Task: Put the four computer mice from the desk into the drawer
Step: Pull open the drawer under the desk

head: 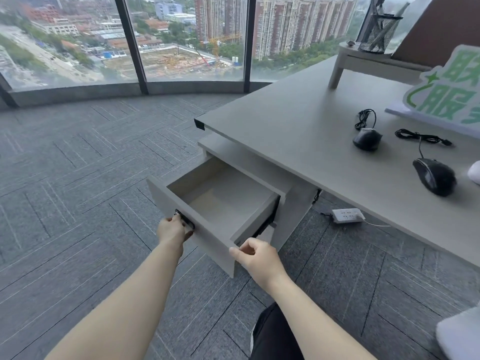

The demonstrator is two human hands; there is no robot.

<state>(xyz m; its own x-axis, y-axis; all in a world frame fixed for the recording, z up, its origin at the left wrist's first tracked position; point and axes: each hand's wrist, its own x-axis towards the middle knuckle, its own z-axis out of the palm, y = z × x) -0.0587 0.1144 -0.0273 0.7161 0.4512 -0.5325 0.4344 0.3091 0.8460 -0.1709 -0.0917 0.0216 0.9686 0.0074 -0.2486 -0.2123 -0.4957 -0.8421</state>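
Observation:
The grey drawer (220, 237) under the desk's left corner stands pulled out, and its inside is bare. My left hand (172, 231) grips the black handle (185, 219) on the drawer front. My right hand (257, 258) pinches the drawer front's right top corner. On the grey desk (298, 131) lie two black wired mice: a smaller one (367, 139) further back and a larger one (435, 176) nearer, each with a coiled cable. A white mouse (474, 172) peeks in at the right edge. No fourth mouse is in view.
A green and white sign (446, 92) lies at the desk's right. A white riser (363, 61) with a black mesh pen cup (379, 33) stands at the back. A white power strip (346, 215) lies on the grey carpet under the desk. Floor-to-ceiling windows run behind.

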